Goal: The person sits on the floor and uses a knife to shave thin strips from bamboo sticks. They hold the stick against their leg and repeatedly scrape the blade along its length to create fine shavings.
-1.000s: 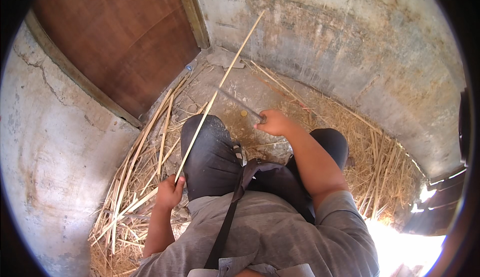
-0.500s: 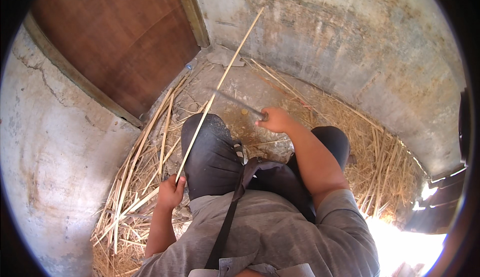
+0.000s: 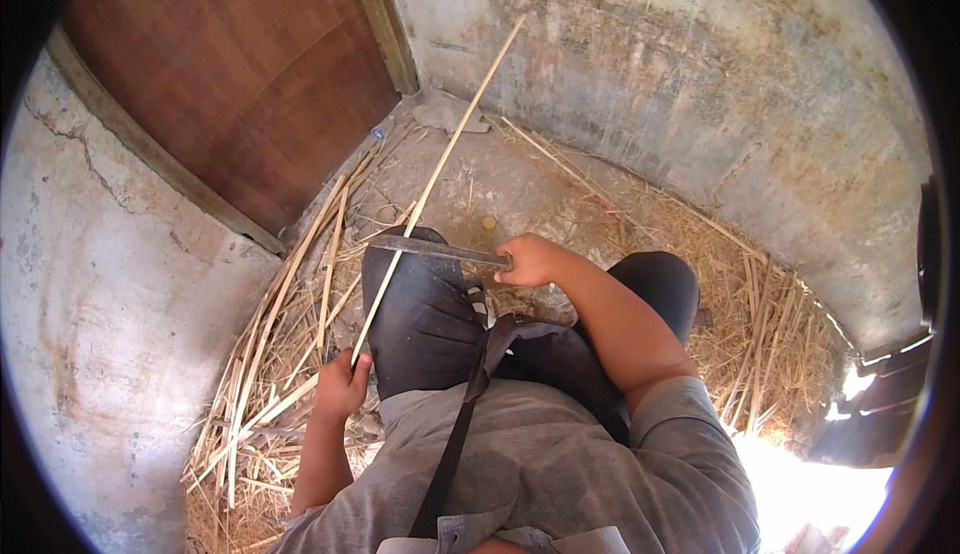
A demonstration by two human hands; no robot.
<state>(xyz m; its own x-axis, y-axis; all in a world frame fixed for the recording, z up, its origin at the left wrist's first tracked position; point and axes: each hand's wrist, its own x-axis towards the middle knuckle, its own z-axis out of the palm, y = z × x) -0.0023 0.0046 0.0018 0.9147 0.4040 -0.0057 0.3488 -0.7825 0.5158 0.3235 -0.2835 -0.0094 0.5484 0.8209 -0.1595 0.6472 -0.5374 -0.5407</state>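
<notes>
In my left hand (image 3: 343, 386), closed beside my left thigh, is the lower end of a long pale bamboo strip (image 3: 447, 151). The strip slants up and away over my left knee, and its far end reaches in front of the wall. My right hand (image 3: 530, 258) grips the handle of a long-bladed knife (image 3: 435, 247). Its dark blade points left and lies across the strip, just above my left knee. Whether the edge touches the strip, I cannot tell.
Split bamboo strips (image 3: 333, 244) lie in a heap on my left. More strips and straw-like shavings (image 3: 740, 329) cover the floor on my right. Ahead stands a stained wall (image 3: 660, 84), with a brown door (image 3: 240, 74) at the far left. A flat stone (image 3: 450, 114) sits in the corner.
My right hand has drawn the knife down toward me and slightly left along the strip, from beyond the knee to above it. My left hand and the strip have hardly moved.
</notes>
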